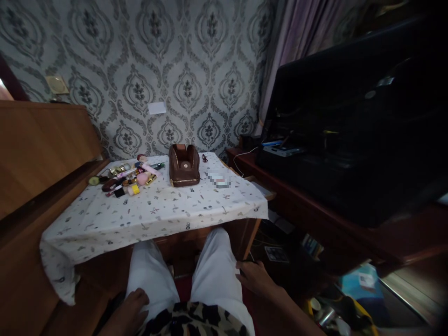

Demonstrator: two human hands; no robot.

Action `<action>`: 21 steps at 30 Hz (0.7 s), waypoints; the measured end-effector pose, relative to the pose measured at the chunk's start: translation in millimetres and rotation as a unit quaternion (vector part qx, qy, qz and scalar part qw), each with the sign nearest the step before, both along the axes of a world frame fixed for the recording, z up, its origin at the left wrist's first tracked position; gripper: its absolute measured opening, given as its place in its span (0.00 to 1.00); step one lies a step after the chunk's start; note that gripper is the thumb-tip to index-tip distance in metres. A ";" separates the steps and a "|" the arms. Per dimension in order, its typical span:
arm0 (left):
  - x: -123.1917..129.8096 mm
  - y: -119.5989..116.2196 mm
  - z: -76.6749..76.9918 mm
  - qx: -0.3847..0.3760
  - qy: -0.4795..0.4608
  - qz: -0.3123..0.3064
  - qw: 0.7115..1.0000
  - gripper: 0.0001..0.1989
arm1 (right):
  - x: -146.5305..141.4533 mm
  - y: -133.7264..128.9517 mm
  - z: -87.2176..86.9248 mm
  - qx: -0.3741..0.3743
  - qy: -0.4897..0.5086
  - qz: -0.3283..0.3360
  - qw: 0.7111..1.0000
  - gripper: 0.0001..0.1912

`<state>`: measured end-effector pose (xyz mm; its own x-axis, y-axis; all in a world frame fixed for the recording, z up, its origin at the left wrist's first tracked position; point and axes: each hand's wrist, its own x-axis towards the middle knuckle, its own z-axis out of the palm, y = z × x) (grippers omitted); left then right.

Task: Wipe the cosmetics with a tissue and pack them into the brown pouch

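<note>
I see a table [201, 205] under a white printed cloth. A brown bag [185, 177] stands toward the far middle, jumbled small items [142, 178] lie left, a blurred object [220, 180] right.

Grey damask-patterned wallpaper [189, 56] covered the far wall, which bore a white rectangular plate [157, 108] near its centre and a square cream fitting [57, 85] at far left. Brown wooden furniture [38, 144] bounded the left side. At far right hung a purple curtain [297, 32]; nearer, a large black object [350, 135] stood on a dark red surface [395, 238]. At near right, a blue item [350, 279] lay beside a yellow-rimmed container [367, 317].
</note>
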<state>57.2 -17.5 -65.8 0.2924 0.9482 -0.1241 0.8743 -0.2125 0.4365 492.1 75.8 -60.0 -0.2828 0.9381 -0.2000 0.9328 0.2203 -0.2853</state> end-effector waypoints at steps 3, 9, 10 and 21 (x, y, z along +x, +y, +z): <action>0.9 -0.3 4.2 -0.057 0.005 -0.003 0.998 0.12 | -3.8 4.0 14.0 0.048 0.052 -0.038 0.997 0.15; -3.9 -0.6 -10.4 -0.027 -0.038 0.008 0.999 0.13 | 0.7 61.6 106.4 0.228 0.158 -0.089 0.956 0.21; -2.7 0.0 -13.3 -0.020 -0.045 0.013 0.999 0.13 | 3.1 81.1 122.8 0.253 0.142 -0.104 0.951 0.21; -41.4 70.8 72.6 0.304 -0.048 0.167 0.937 0.19 | 12.0 299.1 153.7 0.212 -0.015 -0.227 0.950 0.19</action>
<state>15.8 53.4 6.8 -0.0520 0.8757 0.4800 0.8988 -0.1684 0.4047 504.1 374.8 93.6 0.1703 0.9601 0.2219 0.9656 -0.1176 -0.2321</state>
